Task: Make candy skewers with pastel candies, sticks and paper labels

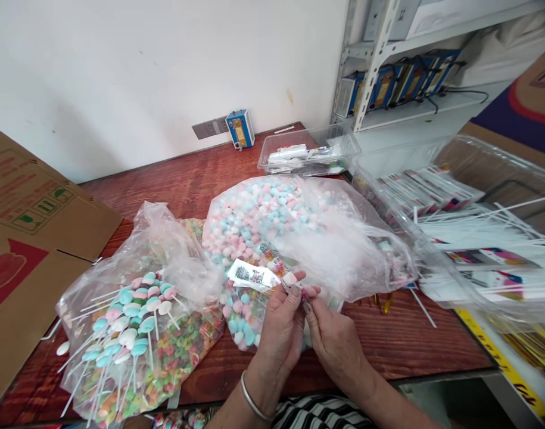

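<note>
My left hand (281,325) pinches a small printed candy wrapper (276,262) with a pale piece at its near end. My right hand (337,336) is closed at that same end, its thumb and fingertips pressed together beside the left thumb. What lies between the fingertips is partly hidden. A white printed packet (249,275) lies just left of the wrapper. Under and behind both hands is a large clear bag of pink, blue and white marshmallows (249,208).
Marshmallow lollipops (131,310) lie on a bag of coloured candy rings (178,351) at left. Clear bins with wrappers (305,154) and white sticks (482,238) stand at back and right. A cardboard box (40,238), a blue device (240,129) and a metal shelf (374,65) surround the table.
</note>
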Action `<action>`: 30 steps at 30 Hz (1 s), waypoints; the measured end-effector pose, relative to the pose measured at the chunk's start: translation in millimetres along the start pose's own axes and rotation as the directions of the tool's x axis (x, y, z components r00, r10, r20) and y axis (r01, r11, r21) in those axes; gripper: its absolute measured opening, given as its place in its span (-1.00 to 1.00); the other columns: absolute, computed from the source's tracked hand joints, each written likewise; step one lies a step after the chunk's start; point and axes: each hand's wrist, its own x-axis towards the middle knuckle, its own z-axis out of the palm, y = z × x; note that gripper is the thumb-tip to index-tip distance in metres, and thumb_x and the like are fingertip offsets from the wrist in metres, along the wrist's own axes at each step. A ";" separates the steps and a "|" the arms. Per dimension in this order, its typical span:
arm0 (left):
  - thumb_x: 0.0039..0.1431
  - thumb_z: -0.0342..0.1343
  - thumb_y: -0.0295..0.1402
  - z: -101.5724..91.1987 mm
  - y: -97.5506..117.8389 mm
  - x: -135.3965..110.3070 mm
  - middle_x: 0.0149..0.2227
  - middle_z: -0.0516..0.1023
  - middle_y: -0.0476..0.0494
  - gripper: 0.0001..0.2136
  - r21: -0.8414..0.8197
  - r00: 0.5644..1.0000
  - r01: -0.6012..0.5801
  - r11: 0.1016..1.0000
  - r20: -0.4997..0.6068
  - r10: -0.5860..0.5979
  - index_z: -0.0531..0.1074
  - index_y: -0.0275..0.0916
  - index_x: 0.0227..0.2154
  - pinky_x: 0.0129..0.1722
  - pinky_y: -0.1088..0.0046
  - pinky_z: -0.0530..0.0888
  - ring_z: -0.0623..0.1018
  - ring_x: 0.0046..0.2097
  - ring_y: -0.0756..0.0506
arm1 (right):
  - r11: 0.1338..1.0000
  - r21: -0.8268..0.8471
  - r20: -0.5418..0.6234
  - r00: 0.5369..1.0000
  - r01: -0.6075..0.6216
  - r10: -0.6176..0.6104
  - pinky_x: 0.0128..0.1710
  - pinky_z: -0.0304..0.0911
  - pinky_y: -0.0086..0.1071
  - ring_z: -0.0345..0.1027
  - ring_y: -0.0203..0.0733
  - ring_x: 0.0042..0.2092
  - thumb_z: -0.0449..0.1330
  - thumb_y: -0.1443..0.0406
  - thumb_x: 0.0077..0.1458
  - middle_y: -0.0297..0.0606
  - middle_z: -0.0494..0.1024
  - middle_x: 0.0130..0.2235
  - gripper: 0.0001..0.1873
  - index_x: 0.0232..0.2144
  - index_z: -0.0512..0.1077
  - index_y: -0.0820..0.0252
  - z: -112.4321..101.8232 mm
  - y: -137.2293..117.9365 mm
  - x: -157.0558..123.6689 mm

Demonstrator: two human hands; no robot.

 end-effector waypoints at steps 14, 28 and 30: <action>0.15 0.17 -0.25 28.5 -37.5 -24.0 -0.02 0.57 -0.23 -0.71 0.109 0.992 -0.008 0.994 0.126 -0.006 0.56 -0.26 -0.10 0.19 0.29 0.25 0.45 0.11 -0.15 | 0.897 0.413 -0.072 0.976 -0.157 0.204 -0.35 0.24 -0.41 0.36 -0.20 -0.37 -0.12 0.20 0.33 -0.24 0.50 -0.36 -0.70 -0.26 0.36 0.15 -28.9 2.6 -22.5; 0.07 0.24 -0.20 -3.4 -25.1 -36.0 -0.18 0.63 -0.21 -0.72 0.319 0.985 -0.168 0.933 0.008 0.174 0.60 -0.25 -0.22 0.06 0.28 0.37 0.54 -0.06 -0.15 | 0.717 0.673 -0.041 0.959 -0.180 0.280 -0.29 0.23 -0.39 0.28 -0.22 -0.31 0.01 0.10 0.26 -0.31 0.40 -0.35 -0.76 -0.31 0.30 0.12 -10.8 -24.3 -27.9; 0.05 0.26 -0.22 -8.2 -22.0 -35.9 -0.13 0.62 -0.21 -0.72 0.331 0.979 -0.195 0.923 0.012 0.202 0.60 -0.23 -0.19 0.12 0.28 0.32 0.51 0.00 -0.16 | 0.571 0.787 0.041 0.943 -0.234 0.330 -0.48 0.16 -0.45 0.16 -0.31 -0.47 0.07 0.04 0.21 -0.40 0.30 -0.49 -0.68 -0.41 0.28 0.13 -4.5 -21.7 -24.3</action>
